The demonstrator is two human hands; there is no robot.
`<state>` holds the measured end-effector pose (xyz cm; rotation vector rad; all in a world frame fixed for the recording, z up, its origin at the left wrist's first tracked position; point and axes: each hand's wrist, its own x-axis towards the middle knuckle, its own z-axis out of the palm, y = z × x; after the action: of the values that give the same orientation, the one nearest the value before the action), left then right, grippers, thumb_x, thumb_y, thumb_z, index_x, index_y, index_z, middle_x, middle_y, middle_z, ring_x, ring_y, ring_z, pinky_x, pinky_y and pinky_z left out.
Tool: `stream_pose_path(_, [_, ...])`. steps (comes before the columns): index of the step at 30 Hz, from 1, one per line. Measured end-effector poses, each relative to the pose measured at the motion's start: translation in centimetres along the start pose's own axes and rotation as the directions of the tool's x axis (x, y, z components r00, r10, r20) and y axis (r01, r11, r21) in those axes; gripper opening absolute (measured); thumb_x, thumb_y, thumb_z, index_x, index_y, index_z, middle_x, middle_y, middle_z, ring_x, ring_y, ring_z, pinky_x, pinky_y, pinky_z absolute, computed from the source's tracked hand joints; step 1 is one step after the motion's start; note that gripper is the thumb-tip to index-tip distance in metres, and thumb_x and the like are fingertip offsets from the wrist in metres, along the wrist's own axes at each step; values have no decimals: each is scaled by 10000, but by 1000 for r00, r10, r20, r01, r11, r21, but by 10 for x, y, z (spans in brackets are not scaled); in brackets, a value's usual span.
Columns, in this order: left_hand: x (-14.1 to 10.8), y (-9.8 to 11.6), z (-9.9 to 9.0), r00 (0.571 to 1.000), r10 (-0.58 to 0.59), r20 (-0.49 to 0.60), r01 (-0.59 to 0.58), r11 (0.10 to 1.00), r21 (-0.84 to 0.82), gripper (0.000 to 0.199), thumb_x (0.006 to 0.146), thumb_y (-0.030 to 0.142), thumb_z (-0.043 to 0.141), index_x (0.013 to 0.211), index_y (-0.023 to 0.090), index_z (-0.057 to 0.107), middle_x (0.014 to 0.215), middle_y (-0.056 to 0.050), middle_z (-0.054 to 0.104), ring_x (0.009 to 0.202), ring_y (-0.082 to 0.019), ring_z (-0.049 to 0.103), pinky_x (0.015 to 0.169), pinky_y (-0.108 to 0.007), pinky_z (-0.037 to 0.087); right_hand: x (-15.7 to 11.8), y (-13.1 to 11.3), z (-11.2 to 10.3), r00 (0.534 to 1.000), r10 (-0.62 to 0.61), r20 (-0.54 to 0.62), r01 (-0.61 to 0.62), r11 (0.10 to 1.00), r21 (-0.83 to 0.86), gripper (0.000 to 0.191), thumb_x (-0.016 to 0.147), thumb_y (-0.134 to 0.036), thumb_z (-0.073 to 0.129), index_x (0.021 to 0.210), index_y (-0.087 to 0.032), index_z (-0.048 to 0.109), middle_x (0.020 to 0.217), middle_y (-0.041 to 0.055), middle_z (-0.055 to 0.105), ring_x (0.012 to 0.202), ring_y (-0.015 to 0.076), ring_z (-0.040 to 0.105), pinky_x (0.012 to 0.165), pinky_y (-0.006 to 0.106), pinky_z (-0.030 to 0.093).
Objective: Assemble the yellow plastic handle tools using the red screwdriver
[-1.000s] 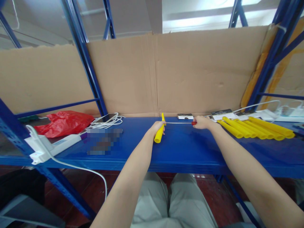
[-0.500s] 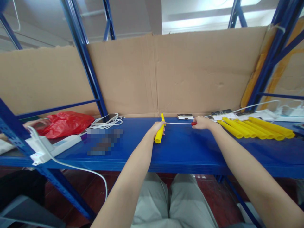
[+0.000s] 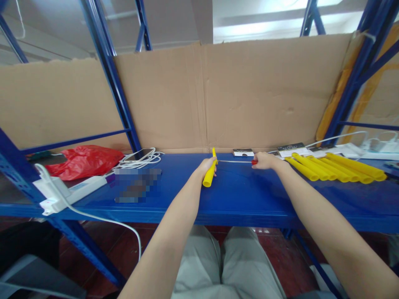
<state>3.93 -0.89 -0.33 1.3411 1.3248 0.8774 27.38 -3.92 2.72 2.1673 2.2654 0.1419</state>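
Note:
My left hand point(image 3: 207, 165) is wrapped round a yellow tube point(image 3: 209, 177), which stands tilted over the blue shelf top point(image 3: 237, 195). My right hand point(image 3: 263, 160) is closed on the red handle of a screwdriver point(image 3: 235, 161). The tool's thin metal shaft lies level between my hands, and its tip meets the side of the yellow tube beside my left fingers. Several more yellow tubes point(image 3: 339, 168) lie side by side to the right of my right hand.
A small black-and-white box point(image 3: 243, 153) sits at the back by the cardboard wall point(image 3: 264, 95). Leftward are a coiled white cable point(image 3: 140, 160), a red plastic bag point(image 3: 89, 162) and a white power strip point(image 3: 75, 192). Blue uprights frame the shelf.
Another person's hand beside the red bag at the far left has gone out of view. My hands, the tube and the screwdriver have hardly moved.

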Motion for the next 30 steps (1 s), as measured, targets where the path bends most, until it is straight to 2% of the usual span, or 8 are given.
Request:
stream_pose_path(3, [0,1,0,1000,-5,-10,5,1000,1,341,952,355,349,985,87,557,461,25,454,382,-117,458,419,-224,437,-2,-1,-2,1000,27,13,-28,999,39,268,725,-291,526,887,-180,709,883,108,708,878,267,648,714,331,446])
stream_pose_path(7, [-2,2,1,1000,-18,-17,18,1000,19,339,955,351,346,1018,94,558,459,33,445,377,-114,456,426,-221,439,1,0,2,999,5,-33,-5,1000,-10,237,694,-277,566,848,-160,704,858,114,708,848,256,650,676,306,443])
stream_pose_path(11, [-3,3,2,999,-21,-29,22,999,31,344,954,354,349,1037,89,550,444,39,433,371,-119,459,407,-220,426,5,1,6,999,-10,33,10,1000,0,215,696,-264,591,829,-132,696,747,102,702,688,198,649,595,257,429])
stream_pose_path(15, [-3,2,2,1000,-9,-26,10,999,34,342,952,354,353,1010,90,563,449,32,446,374,-119,467,415,-221,436,5,2,4,999,-44,-25,44,999,-6,206,699,-297,606,805,-144,696,784,101,705,752,210,647,602,253,418])
stream_pose_path(21, [-5,3,1,999,-10,-30,11,1000,28,315,947,355,369,977,105,558,443,34,441,372,-118,462,404,-213,424,4,6,5,998,-60,-17,60,997,50,166,695,-222,542,753,-163,685,700,62,677,722,201,636,569,248,395])
stream_pose_path(23, [-5,4,1,1000,-14,-27,15,999,34,318,948,353,365,978,102,557,438,33,438,371,-122,463,403,-216,421,6,5,7,997,-63,-47,64,998,22,150,690,-226,561,756,-164,680,704,66,677,726,201,636,584,249,397])
stream_pose_path(27, [-4,3,1,1000,-12,-20,12,999,37,324,947,358,369,984,100,561,449,33,441,370,-117,458,414,-219,429,8,3,8,1000,-19,-24,20,1000,11,165,682,-217,576,792,-151,680,711,88,680,694,206,640,587,258,406])
stream_pose_path(30, [-2,1,1,1000,6,-12,-6,1000,27,322,947,350,371,993,93,560,454,34,442,369,-109,447,415,-214,432,8,4,8,998,-49,-41,49,999,16,157,670,-223,595,783,-155,679,759,92,688,740,214,642,602,255,409])
